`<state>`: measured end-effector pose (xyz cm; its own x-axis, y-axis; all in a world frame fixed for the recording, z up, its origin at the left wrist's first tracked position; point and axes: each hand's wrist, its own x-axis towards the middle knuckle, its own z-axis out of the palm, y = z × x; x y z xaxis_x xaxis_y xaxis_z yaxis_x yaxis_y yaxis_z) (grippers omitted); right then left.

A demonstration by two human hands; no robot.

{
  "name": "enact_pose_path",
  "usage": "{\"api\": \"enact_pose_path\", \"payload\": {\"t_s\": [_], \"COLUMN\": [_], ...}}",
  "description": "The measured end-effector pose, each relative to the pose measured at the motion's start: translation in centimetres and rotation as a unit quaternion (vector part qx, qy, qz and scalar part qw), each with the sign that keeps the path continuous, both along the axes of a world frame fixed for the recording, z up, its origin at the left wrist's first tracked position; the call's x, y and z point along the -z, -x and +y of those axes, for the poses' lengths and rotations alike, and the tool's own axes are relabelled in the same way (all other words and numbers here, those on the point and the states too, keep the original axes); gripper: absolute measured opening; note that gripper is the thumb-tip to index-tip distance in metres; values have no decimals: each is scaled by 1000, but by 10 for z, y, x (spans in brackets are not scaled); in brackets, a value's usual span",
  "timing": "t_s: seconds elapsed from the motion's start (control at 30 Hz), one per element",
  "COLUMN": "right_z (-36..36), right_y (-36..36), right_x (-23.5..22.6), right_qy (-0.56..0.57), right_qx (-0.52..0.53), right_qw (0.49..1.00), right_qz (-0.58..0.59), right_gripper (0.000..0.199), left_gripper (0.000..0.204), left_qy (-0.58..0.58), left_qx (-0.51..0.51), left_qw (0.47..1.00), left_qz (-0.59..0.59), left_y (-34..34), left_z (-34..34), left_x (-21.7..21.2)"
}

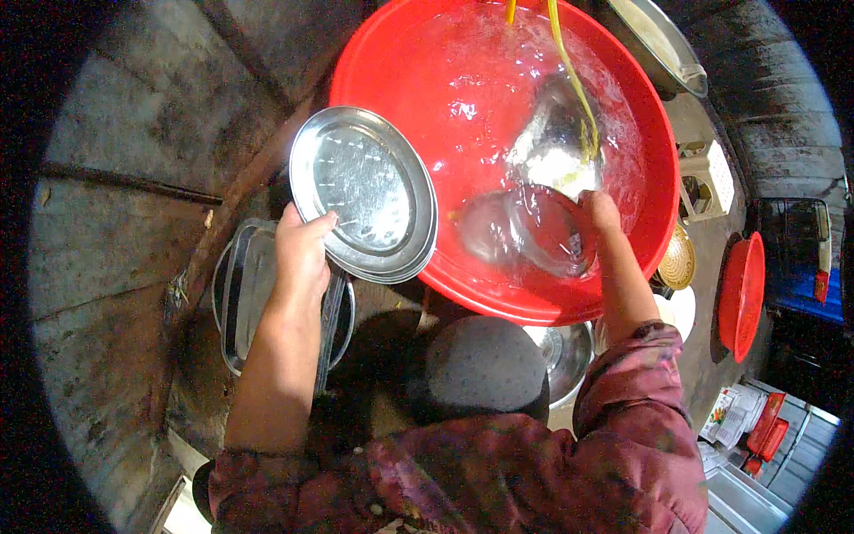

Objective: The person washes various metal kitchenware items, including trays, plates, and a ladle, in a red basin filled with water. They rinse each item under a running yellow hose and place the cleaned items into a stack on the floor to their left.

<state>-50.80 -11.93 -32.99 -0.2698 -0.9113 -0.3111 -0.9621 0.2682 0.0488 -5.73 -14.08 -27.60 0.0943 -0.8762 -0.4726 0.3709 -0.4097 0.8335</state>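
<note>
My left hand [304, 247] is closed on the rim of a small stack of oval metal plates [363, 191], thumb on top, tilted beside the left edge of a big red tub [378, 53]. Water fills the tub. My right hand [601, 212] reaches into its near right side, closed at the edge of a metal plate [553, 233] under the water; its fingertips are partly hidden. Beyond that plate lies another shiny metal piece [556, 133], blurred by ripples. A yellow hose [569, 67] hangs into the tub from the far side.
Metal trays [253, 285] stand in a round basin at the left, by a stained wall. A metal bowl [569, 356] sits under the tub's near rim. To the right are a woven basket [678, 258], a concrete block [707, 182] and a red basin [743, 298].
</note>
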Motion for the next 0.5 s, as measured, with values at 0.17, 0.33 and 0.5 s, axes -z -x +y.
{"api": "enact_pose_path", "payload": {"t_s": [0.17, 0.33, 0.5], "right_z": [17, 1, 0], "right_y": [54, -11, -10], "right_x": [97, 83, 82], "right_qy": [92, -23, -12], "right_qx": [137, 54, 27], "right_qw": [979, 996, 999], "right_qz": [-117, -73, -42], "right_gripper": [31, 25, 22], "left_gripper": [32, 31, 32], "left_qy": [9, -1, -1], "left_qx": [12, -10, -5], "left_qw": [1000, 1000, 1000], "left_qz": [12, 7, 11], "left_y": [14, 5, 8], "left_z": [-3, 3, -1], "left_x": [-7, -11, -6]}}
